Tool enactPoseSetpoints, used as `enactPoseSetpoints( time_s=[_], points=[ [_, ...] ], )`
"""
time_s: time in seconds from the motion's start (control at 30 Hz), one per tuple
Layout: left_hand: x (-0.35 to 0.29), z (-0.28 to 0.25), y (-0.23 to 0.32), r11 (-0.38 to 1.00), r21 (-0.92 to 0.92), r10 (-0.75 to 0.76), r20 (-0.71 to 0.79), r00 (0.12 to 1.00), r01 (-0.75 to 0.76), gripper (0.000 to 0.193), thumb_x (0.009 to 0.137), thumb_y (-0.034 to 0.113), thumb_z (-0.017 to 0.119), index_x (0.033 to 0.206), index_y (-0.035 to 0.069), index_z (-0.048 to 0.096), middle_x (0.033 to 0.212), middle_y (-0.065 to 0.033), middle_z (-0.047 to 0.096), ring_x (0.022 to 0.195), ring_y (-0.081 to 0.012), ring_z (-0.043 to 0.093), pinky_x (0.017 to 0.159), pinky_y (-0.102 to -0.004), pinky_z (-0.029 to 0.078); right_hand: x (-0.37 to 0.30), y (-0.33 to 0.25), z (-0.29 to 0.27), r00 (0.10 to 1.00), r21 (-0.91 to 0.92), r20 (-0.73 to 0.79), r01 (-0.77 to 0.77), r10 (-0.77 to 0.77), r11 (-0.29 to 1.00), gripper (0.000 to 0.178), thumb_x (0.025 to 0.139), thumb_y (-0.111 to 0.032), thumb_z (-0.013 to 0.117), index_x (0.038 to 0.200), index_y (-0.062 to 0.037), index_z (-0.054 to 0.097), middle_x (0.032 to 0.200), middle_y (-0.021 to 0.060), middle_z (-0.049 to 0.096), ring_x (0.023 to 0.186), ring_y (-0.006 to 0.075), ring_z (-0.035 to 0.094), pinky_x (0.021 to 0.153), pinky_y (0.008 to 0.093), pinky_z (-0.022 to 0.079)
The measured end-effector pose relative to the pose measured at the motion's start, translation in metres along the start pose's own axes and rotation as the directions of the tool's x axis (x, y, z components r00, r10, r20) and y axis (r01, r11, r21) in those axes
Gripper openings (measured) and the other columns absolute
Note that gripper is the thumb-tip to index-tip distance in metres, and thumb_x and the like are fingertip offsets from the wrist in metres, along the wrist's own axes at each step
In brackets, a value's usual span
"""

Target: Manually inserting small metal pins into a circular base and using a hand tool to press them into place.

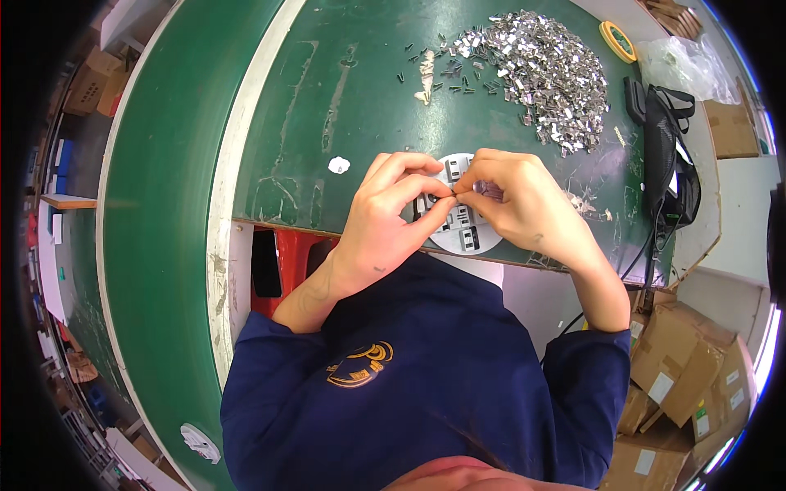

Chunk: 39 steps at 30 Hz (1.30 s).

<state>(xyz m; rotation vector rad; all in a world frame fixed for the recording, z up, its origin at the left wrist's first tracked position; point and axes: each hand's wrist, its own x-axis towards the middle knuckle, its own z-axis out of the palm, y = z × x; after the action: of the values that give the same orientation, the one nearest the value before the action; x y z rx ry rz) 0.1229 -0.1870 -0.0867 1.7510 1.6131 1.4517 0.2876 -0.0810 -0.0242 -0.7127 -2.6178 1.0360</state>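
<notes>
A round pale-grey plastic piece (489, 240) with raised blocks and slots lies at the table's near edge, partly hidden by both hands. Over its middle, the fingertips of my left hand (385, 217) and my right hand (520, 200) meet in a close pinch. Thumb and index finger are pressed together on each side. Whatever they pinch is too small and covered to name. A clear, purplish bit shows within the curl of my right hand.
A large heap of small shiny metal parts (553, 78) covers the far right of the green table (303, 147); small dark pins (454, 87) lie beside it. Further right are a yellow tape roll (617, 42) and a black bag (671, 164). A white scrap (339, 165) lies left of my hands.
</notes>
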Motion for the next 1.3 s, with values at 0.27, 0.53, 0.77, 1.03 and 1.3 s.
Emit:
enactPoseSetpoints(
  time_s=[0.27, 0.53, 0.77, 1.03, 1.3],
  points=[
    [0.001, -0.001, 0.001, 1.000, -0.008, -0.012, 0.002, 1.000, 0.012, 0.013, 0.075, 0.001, 0.078, 0.086, 0.004, 0.071, 0.105, -0.0075, 0.067, 0.099, -0.0224, 0.062, 0.084, -0.0327, 0.051, -0.009, 0.008, 0.006, 0.997, 0.096, -0.074, 0.025, -0.018, 0.995, 0.011, 0.079, 0.003, 0.069, 0.089, 0.0010, 0.066, 0.080, 0.0110, 0.062, 0.065, 0.0243, 0.060, 0.058, 0.0322, 0.047],
    [0.002, -0.002, 0.001, 1.000, -0.003, -0.012, 0.024, 1.000, 0.012, 0.012, 0.076, 0.002, 0.078, 0.085, 0.004, 0.071, 0.107, -0.0077, 0.067, 0.100, -0.0232, 0.062, 0.085, -0.0336, 0.050, -0.007, 0.004, 0.006, 0.990, -0.085, -0.023, 0.137, -0.140, 0.987, 0.010, 0.077, 0.000, 0.070, 0.084, 0.0017, 0.062, 0.082, 0.0153, 0.062, 0.071, 0.0341, 0.062, 0.063, 0.0392, 0.050],
    [0.001, -0.007, 0.000, 1.000, 0.006, -0.002, 0.064, 0.998, 0.001, 0.023, 0.075, 0.006, 0.079, 0.096, 0.004, 0.070, 0.116, -0.0094, 0.065, 0.107, -0.0256, 0.060, 0.091, -0.0360, 0.049, -0.002, 0.010, -0.007, 0.990, 0.122, -0.049, 0.139, -0.134, 0.983, 0.010, 0.086, 0.002, 0.062, 0.079, 0.0010, 0.055, 0.068, 0.0088, 0.054, 0.062, 0.0228, 0.058, 0.055, 0.0314, 0.044],
    [0.008, -0.007, 0.008, 0.988, 0.067, 0.123, 0.207, 0.971, -0.140, 0.075, 0.067, 0.027, 0.087, 0.129, 0.000, 0.056, 0.138, -0.0175, 0.050, 0.129, -0.0354, 0.045, 0.107, -0.0444, 0.039, 0.007, -0.012, 0.006, 0.934, 0.809, -0.357, 0.297, 0.022, 0.508, 0.043, 0.101, -0.019, 0.049, 0.061, -0.0059, 0.038, 0.054, 0.0039, 0.042, 0.046, 0.0116, 0.036, 0.042, 0.0282, 0.029],
    [0.007, -0.002, 0.000, 0.977, 0.111, 0.139, 0.314, 0.939, -0.181, 0.088, 0.066, 0.038, 0.087, 0.134, -0.002, 0.049, 0.141, -0.0218, 0.046, 0.133, -0.0386, 0.041, 0.110, -0.0471, 0.036, 0.007, -0.007, 0.041, 0.847, 0.699, -0.530, 0.463, -0.040, 0.545, 0.044, 0.104, -0.014, 0.045, 0.061, -0.0031, 0.043, 0.052, 0.0013, 0.043, 0.043, 0.0080, 0.032, 0.041, 0.0269, 0.027]
  ],
)
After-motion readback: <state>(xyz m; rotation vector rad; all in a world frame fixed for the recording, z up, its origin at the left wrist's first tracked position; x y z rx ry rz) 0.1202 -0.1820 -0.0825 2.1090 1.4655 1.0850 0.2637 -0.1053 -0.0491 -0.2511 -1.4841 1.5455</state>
